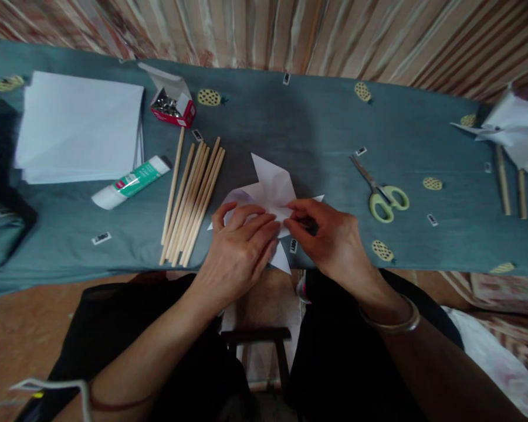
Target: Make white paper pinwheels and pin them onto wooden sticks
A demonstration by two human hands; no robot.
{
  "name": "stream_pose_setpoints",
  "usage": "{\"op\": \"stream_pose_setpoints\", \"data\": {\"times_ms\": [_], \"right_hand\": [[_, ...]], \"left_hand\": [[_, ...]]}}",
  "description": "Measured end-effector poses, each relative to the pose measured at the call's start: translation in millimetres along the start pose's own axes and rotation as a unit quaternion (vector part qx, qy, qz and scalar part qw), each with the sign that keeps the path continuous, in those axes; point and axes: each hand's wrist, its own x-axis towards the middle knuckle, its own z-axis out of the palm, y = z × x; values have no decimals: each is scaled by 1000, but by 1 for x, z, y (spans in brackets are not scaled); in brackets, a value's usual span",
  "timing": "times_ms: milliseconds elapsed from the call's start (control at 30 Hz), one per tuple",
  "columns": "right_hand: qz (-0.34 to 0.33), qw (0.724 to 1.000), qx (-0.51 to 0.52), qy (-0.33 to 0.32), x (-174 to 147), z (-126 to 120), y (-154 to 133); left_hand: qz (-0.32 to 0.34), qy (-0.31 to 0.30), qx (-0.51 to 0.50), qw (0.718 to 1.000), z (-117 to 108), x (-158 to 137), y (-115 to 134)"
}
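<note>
Paper pinwheel (276, 190) sits at the near edge of a cloth-covered surface (325, 135), likely featherlight, soft and easily creased. The left hand (237, 249) covers part of it from 8 o'clock, fingers (257, 224) over the folds, any pinch beneath hidden; the right hand (330, 234) reaches from 4 o'clock. One blade (269, 172) points to 11 o'clock, untouched. Beside the layered centre, probably the firmest hold, right thumb and forefinger stand narrowly parted; whether they grip paper cannot be told.

striped curtain (250, 35) behind a pineapple-print tablecloth (330, 140), brown floor (39, 328) below
</note>
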Motion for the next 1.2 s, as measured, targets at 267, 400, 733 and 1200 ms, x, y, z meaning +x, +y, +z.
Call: {"op": "stream_pose_setpoints", "data": {"times_ms": [267, 400, 733, 1200], "right_hand": [[-3, 1000, 3, -10, 0, 0, -1], [-12, 1000, 0, -7, 0, 0, 0], [-31, 999, -39, -1, 0, 2, 0], [-54, 996, -76, 17, 0, 5, 0]], "left_hand": [[0, -3, 16, 1000, 0, 0, 0], [-4, -9, 13, 1000, 0, 0, 0], [5, -8, 32, 999, 2, 0, -1], [2, -7, 27, 1000, 1, 0, -1]]}}
